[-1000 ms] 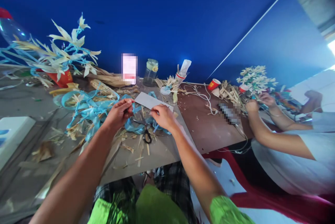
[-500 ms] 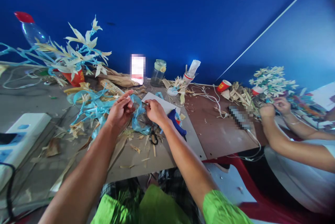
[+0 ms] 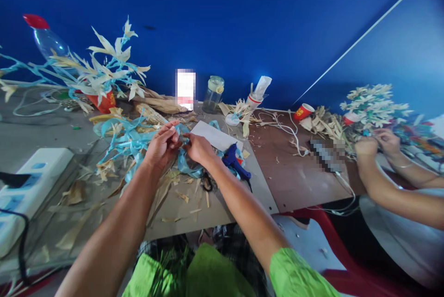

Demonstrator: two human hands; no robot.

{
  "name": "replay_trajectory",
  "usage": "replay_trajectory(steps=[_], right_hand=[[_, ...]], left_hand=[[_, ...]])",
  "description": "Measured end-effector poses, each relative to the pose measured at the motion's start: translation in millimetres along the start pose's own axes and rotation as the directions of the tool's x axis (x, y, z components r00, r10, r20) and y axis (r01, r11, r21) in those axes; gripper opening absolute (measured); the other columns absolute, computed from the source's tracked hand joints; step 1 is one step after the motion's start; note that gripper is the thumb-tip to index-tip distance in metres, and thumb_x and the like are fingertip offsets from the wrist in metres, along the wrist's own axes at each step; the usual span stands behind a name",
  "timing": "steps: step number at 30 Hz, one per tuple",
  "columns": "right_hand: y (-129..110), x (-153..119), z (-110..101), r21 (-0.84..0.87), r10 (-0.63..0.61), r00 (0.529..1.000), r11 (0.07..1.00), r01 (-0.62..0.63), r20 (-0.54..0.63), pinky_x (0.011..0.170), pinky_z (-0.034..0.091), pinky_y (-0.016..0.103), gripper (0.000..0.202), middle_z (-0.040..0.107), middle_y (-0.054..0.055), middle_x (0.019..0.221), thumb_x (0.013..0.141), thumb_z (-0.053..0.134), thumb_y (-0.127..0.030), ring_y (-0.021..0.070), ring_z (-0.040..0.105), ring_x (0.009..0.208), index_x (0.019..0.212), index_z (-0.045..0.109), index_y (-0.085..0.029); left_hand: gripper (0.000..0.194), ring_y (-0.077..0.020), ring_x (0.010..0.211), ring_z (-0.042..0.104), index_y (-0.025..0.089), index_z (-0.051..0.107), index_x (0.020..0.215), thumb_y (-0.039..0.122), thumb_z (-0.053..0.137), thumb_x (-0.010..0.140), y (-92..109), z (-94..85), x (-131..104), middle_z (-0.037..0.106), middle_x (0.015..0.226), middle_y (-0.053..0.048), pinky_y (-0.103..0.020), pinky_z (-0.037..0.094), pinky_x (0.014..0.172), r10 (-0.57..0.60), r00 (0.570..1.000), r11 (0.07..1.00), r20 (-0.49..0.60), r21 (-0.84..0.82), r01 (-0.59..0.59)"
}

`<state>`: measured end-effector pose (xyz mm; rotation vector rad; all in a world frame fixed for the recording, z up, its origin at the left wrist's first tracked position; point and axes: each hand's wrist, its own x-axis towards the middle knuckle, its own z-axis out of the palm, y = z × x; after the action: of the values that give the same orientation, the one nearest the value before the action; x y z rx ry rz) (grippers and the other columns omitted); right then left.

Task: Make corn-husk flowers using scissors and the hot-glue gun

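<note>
My left hand [image 3: 162, 145] is closed, fingertips pinched together beside a light blue ribbon [image 3: 185, 165]. Close on its right, my right hand [image 3: 199, 149] also pinches at the ribbon, which hangs in a loop under both hands. What exactly lies between the fingertips is too small to make out. Left of my hands spreads a tangle of blue-wrapped stems [image 3: 121, 137] with pale husk petals. A blue glue gun [image 3: 236, 160] lies right of my right wrist. A black looped object [image 3: 207, 181], perhaps scissor handles, rests below my right hand.
A white sheet [image 3: 217, 136] lies behind my right hand. Along the wall stand a husk-flower arrangement in a red cup [image 3: 104, 101], a lit phone [image 3: 186, 89] and a jar [image 3: 212, 94]. A power strip [image 3: 36, 195] is at left. A co-worker's hands [image 3: 376, 144] work at right.
My right hand has moved left, closer to my left hand. A thin dark tool that showed at its fingertips is no longer visible. The view has shifted slightly.
</note>
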<state>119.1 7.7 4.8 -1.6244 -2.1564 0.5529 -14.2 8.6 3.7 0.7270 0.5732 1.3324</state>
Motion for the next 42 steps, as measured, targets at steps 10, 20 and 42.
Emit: replay_trajectory(steps=[10,20,42], right_hand=[[17,13,-24,0.262,0.158,0.932,0.963,-0.071,-0.327,0.09,0.043,0.03,0.032,0.062,0.011,0.108,0.083,0.05,-0.018,0.0169,0.058,0.096,0.114,0.057,-0.014],[-2,-27,-23,-0.004,-0.285,0.958,0.959,0.285,-0.046,0.093,0.04,0.033,0.022,0.061,0.007,0.098,0.082,0.058,-0.03,0.0191,0.053,0.097,0.099,0.068,-0.021],[23,-20,-18,0.828,0.238,0.97,0.553,-0.088,-0.056,0.055,0.036,0.021,0.028,0.05,-0.004,0.057,0.07,0.059,-0.044,0.0091,0.045,0.055,0.063,0.056,-0.017]], left_hand=[[0.021,-0.0029,0.036,0.031,0.018,0.059,0.096,0.021,0.063,0.075,2,1.6,1,0.044,0.049,0.007,-0.017,0.029,0.041,-0.007,1.0,1.0,-0.011,-0.023,0.006],[0.018,-0.0032,0.039,0.03,0.018,0.059,0.095,0.02,0.062,0.077,6,2.0,-2,0.043,0.051,0.007,-0.018,0.03,0.044,0.022,1.0,0.999,0.0,-0.04,-0.022],[0.016,-0.0027,0.044,0.042,0.014,0.061,0.088,0.019,0.067,0.073,-6,14.2,-7,0.052,0.063,0.003,-0.017,0.036,0.046,-0.141,0.99,0.99,0.025,0.011,0.141]])
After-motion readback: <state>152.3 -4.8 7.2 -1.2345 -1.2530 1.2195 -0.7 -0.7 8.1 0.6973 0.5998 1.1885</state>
